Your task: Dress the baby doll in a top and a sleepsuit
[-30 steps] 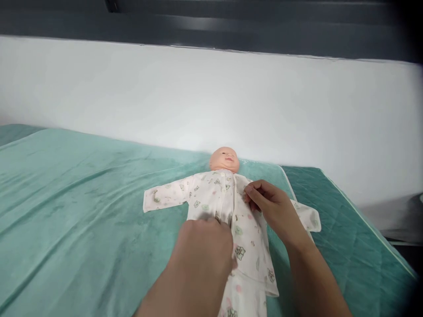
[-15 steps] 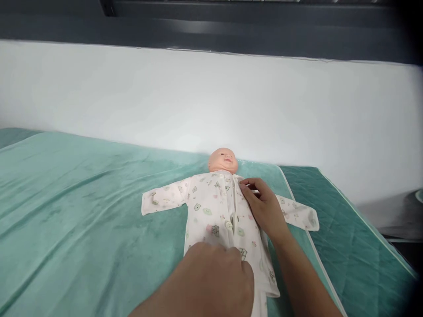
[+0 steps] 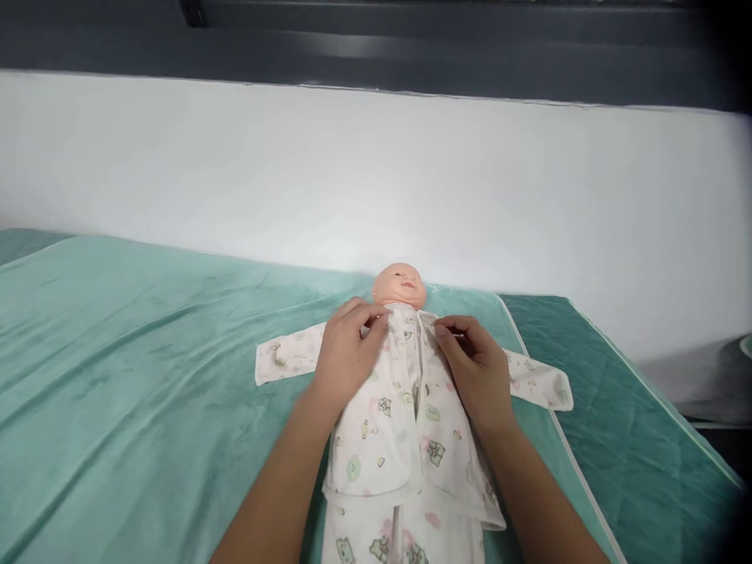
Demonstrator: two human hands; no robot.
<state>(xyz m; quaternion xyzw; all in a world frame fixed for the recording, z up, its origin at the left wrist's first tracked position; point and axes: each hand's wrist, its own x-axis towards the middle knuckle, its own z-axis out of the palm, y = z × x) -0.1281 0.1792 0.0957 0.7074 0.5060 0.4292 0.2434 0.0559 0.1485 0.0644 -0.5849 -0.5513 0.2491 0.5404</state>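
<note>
In the head view, a doll (image 3: 399,283) lies face up on a green blanket (image 3: 164,352), its printed jacket (image 3: 381,450) parted down the front. The left hand (image 3: 346,352) and right hand (image 3: 480,372) touch the cloth either side of the opening below the neck, thumb and forefinger close; I cannot tell whether fabric is pinched. The step seems to be handling the upper front edges, calling for careful fingertip control.
</note>
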